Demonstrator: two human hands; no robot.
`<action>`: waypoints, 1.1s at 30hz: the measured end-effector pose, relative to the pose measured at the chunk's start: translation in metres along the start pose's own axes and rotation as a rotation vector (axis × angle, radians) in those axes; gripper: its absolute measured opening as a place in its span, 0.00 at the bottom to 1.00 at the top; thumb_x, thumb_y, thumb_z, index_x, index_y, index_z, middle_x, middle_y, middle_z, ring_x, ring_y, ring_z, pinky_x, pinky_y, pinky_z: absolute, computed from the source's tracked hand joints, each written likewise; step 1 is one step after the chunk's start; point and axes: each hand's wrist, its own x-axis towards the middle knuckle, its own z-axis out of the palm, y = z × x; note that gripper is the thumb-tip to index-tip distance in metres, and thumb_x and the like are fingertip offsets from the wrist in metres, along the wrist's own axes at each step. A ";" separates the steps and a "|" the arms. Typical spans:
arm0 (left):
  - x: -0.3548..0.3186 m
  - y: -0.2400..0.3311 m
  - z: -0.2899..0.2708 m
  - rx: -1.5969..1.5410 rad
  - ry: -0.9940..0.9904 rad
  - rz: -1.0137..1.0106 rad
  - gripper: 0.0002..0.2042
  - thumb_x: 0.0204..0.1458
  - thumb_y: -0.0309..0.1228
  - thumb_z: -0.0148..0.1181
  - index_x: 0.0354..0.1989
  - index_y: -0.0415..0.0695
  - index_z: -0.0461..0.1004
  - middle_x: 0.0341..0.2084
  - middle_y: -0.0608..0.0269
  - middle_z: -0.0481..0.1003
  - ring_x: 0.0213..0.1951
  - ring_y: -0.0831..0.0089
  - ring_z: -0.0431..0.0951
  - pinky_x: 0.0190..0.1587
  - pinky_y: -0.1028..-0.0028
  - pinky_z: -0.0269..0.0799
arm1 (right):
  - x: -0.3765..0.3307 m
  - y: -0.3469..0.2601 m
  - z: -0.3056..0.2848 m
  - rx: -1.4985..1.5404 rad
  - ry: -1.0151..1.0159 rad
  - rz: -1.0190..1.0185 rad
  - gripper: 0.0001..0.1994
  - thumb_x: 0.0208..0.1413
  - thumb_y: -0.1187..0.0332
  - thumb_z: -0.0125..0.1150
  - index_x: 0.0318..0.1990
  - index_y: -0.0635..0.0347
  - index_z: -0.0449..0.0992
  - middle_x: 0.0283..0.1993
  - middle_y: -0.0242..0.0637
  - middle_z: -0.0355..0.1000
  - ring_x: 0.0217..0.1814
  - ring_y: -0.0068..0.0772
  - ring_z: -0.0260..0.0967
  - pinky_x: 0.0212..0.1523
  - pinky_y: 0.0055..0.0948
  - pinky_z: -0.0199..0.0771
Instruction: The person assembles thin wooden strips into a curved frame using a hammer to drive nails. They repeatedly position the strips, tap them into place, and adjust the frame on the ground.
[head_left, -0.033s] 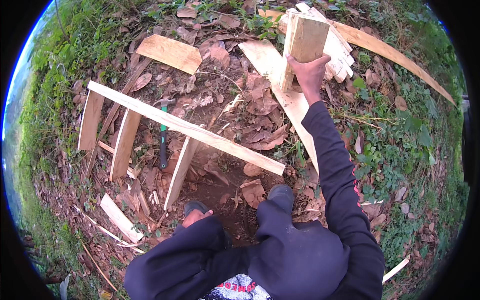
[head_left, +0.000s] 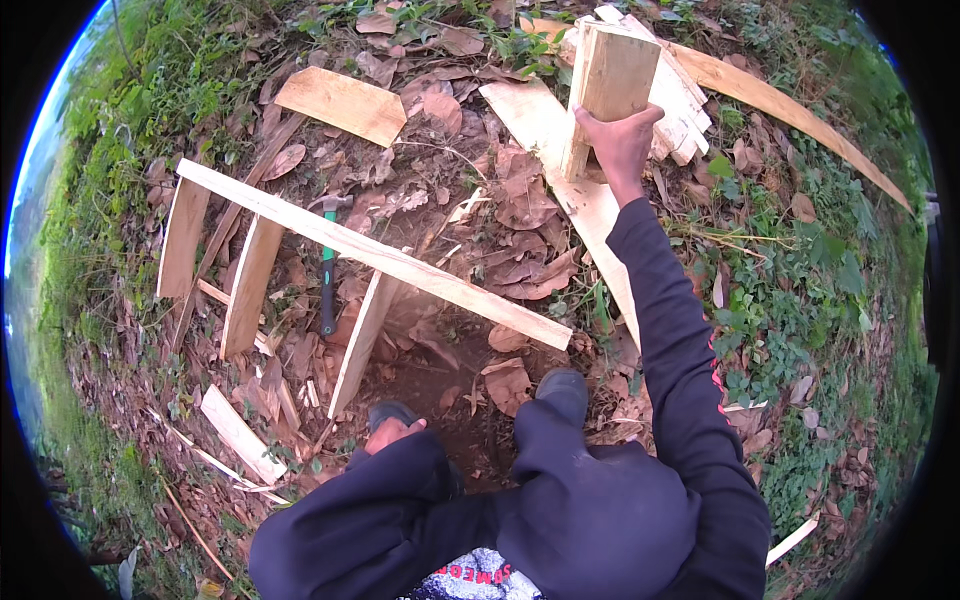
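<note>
Timber block (head_left: 615, 75), pale, short, squared; single piece or boards held together, cannot tell. Location: in the right hand (head_left: 622, 150), standing roughly upright. Fingers: thumb spread to the block's left edge, forefinger toward its right, gripping the near face low down; remaining fingers hidden. Handling, as judged: stiff, moderately heavy, not fragile, dry rather than slippery; splinters likely along sawn edges. Best hold: across both long edges, nearer mid-height, as a low grip may let the top tip.

Left hand (head_left: 392, 432): beside the left shoe (head_left: 390, 411), partly covered; finger spread cannot be told.

Adjacent: plank (head_left: 592, 215), beneath the right fingers; slats (head_left: 685, 120), just right of them; claw hammer (head_left: 327, 270), well to their left.
</note>
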 end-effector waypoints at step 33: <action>0.028 0.073 0.005 0.005 -0.023 -0.162 0.26 0.59 0.52 0.59 0.20 0.39 0.79 0.16 0.60 0.76 0.23 0.69 0.78 0.32 0.67 0.72 | -0.043 0.129 -0.054 -0.378 -0.720 -0.518 0.14 0.54 0.65 0.56 0.45 0.61 0.78 0.75 0.49 0.49 0.78 0.58 0.41 0.73 0.55 0.45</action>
